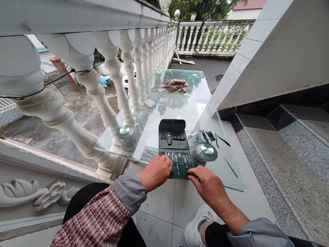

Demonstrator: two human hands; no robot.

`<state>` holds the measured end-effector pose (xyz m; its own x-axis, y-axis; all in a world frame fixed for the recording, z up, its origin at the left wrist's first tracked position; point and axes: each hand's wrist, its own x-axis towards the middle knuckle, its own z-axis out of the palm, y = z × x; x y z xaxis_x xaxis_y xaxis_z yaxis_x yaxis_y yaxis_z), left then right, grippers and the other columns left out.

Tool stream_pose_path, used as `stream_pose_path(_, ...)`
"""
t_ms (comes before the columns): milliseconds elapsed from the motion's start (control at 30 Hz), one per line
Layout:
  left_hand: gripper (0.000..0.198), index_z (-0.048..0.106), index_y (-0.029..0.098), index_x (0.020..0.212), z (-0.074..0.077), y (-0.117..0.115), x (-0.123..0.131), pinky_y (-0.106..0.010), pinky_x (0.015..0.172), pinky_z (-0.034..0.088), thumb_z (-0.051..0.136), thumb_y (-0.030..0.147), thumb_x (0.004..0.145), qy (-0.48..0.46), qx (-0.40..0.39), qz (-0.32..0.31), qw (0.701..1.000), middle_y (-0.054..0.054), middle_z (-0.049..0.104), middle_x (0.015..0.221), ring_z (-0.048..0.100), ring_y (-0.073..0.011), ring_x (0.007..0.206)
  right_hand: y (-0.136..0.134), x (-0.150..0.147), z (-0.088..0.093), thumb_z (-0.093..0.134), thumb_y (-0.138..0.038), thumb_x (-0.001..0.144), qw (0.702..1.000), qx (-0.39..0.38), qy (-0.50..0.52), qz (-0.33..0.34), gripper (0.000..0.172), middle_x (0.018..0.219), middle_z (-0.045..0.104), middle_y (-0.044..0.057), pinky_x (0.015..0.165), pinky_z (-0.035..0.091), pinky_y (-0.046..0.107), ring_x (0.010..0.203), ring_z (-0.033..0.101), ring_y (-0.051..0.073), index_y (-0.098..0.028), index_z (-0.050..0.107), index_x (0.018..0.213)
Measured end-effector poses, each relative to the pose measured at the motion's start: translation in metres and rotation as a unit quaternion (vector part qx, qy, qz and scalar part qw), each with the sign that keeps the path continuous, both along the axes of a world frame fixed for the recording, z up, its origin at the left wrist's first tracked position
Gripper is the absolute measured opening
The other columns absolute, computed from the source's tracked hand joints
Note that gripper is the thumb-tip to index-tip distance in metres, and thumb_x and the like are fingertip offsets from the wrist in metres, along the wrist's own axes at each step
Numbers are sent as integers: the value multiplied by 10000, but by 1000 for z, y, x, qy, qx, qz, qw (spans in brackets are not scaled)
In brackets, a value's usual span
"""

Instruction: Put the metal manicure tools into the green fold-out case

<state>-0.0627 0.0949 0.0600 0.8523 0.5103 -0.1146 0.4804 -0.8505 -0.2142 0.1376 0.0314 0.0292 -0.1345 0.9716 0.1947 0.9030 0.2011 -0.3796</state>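
A black manicure set case (173, 144) lies unfolded at the near edge of a glass table. Several slim green-handled tools (179, 160) sit side by side in loops on its lower panel. My left hand (157, 172) is closed at the left edge of that panel, with its fingertips partly hidden. At the panel's lower right corner, my right hand (208, 183) pinches the case's edge. Small scissors (197, 138), nail clippers (205, 136) and nippers (221, 139) lie to the right of the case. A thin tool (230, 167) lies apart near the table's right side.
The glass table (180, 103) rests on round metal-capped supports. A crumpled brown cloth (175, 85) and a small blue-and-white packet (150, 103) lie farther back. A white balustrade (110, 68) runs along the left; stone steps (280, 151) rise on the right.
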Motion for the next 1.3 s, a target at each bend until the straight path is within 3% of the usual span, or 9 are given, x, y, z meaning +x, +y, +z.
stream_pose_path(267, 223, 542, 58, 1052, 2, 0, 1, -337, 702, 440, 412, 71, 871, 3, -7, 5, 1000, -174, 555, 1065, 517, -234, 892, 1, -10, 1, 508, -278, 834, 1000, -3, 14, -11, 163, 674, 549, -4, 560, 325, 255, 638, 501, 137, -213, 509, 686)
stream_pose_path(600, 238, 534, 50, 1078, -2, 1, 0, -340, 706, 446, 416, 82, 874, 1, 5, -2, 1000, -195, 542, 1109, 522, -239, 908, 4, -4, 4, 502, -280, 822, 998, -18, 53, -28, 124, 701, 564, 2, 582, 355, 253, 649, 508, 139, -213, 525, 719)
stream_pose_path(733, 277, 523, 48, 1112, -1, 1, -1, -342, 705, 446, 395, 51, 866, 7, 3, 2, 1000, -193, 548, 1097, 528, -230, 886, 10, 17, 12, 481, -334, 827, 992, 25, 74, -99, 155, 751, 597, 18, 608, 380, 261, 671, 540, 146, -213, 563, 777)
stream_pose_path(833, 311, 505, 47, 1148, -2, 1, -1, -349, 705, 449, 378, 40, 864, 8, 7, 5, 1000, -198, 545, 1108, 527, -232, 884, 15, 44, 13, 458, -343, 820, 986, 35, 32, -160, 180, 798, 616, 30, 602, 371, 274, 702, 555, 164, -216, 586, 828)
stream_pose_path(1067, 305, 505, 34, 1151, -5, 3, -1, -344, 690, 451, 391, 52, 869, 6, 22, -1, 1000, -196, 546, 1103, 527, -245, 903, 22, 103, 4, 477, -338, 793, 944, -59, -18, -324, 223, 926, 637, 58, 559, 341, 281, 743, 563, 186, -208, 618, 907)
stream_pose_path(1300, 303, 509, 30, 1156, -4, 3, -1, -341, 701, 454, 410, 69, 872, 6, 29, -7, 1000, -189, 550, 1103, 531, -243, 906, 26, 105, 2, 403, -328, 842, 937, -118, -66, -322, 238, 933, 615, 84, 531, 318, 284, 748, 562, 204, -216, 604, 781)
